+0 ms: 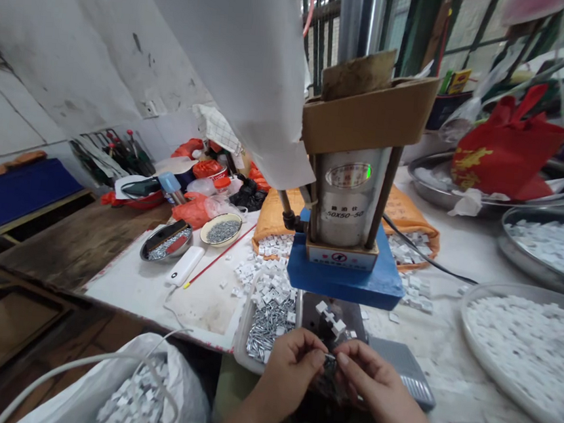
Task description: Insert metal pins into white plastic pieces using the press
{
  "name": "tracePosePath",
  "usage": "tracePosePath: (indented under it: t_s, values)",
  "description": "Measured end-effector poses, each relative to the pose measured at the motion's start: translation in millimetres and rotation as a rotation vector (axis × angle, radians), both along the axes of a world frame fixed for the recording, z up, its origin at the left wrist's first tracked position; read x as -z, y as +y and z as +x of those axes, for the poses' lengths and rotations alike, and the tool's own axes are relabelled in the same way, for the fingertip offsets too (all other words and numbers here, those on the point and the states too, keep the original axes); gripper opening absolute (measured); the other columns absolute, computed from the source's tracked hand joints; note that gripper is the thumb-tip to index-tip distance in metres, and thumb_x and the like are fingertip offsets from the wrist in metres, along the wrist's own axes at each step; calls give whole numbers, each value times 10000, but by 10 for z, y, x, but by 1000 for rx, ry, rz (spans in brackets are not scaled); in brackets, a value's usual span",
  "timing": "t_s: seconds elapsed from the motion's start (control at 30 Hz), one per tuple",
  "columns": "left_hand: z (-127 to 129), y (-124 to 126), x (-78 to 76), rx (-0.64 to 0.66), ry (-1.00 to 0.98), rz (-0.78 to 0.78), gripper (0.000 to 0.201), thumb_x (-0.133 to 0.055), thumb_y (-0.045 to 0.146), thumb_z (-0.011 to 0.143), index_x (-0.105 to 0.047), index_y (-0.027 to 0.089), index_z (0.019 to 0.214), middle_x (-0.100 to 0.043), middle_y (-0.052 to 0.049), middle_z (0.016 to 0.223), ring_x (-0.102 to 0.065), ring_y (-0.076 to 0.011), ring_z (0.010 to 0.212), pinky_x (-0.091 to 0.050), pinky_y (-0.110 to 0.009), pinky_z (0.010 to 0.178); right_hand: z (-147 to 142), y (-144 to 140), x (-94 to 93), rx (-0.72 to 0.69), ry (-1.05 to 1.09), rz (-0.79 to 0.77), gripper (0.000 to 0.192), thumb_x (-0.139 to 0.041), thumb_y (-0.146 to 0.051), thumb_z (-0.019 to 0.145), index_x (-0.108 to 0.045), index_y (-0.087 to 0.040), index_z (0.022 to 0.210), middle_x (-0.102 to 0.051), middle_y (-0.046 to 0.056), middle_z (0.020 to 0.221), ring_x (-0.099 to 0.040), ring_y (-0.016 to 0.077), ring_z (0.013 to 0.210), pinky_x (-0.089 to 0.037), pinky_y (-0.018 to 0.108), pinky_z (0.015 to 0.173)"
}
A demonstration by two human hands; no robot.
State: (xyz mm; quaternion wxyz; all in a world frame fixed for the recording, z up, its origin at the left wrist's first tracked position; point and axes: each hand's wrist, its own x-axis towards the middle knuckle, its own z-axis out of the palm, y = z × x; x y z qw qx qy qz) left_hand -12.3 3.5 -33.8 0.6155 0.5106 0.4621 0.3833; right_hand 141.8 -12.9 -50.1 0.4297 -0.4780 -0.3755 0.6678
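My left hand (293,364) and my right hand (376,381) meet low in the middle, just before the blue press (346,270). Both have thumb and fingers pinched, with a small shiny metal piece (330,357) between their fingertips; its exact kind is too small to tell. Behind them, small white plastic pieces (336,325) sit on the dark press bed. Left of my left hand stands a clear plastic tray (239,346), holding metal pins (267,322) and more white pieces. A grey box with a ribbed end (401,370) lies beyond my right hand.
At right are a round tray (470,320) and a metal basin (511,235), both full of white pieces. A white sack (191,394) of similar pieces stands lower left. Bowls of metal parts (223,231), a power strip (186,265) and a red stick (219,255) lie left. A white sheet (255,71) hangs overhead.
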Motion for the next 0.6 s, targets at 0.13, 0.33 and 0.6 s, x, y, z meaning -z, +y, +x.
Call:
tracePosePath:
  t_s: [0.13,0.33,0.6]
  values:
    - [12,23,-36,-11,-7,27,65,-530,172,772,-581,134,784,-496,39,591,-428,-84,537,-348,-196,522,-12,10,-76,-36,9,5,405,-650,-577,684,-582,-189,777,-447,-78,482,-322,70,446,-209,209,441]
    - [31,11,-49,11,85,123,68,-530,149,762,-595,137,744,-519,19,637,-455,-99,593,-358,-202,553,-17,10,-129,-111,-92,100,385,-585,-567,742,-550,-185,701,-422,-72,509,-321,78,463,-233,210,438]
    - [-65,80,61,-103,-56,4,127,-577,272,782,-562,145,790,-498,39,573,-446,-88,534,-346,-193,515,628,391,-25,257,-910,393,288,-435,-448,809,-591,-214,747,-634,22,664,-571,181,621,-448,258,567]
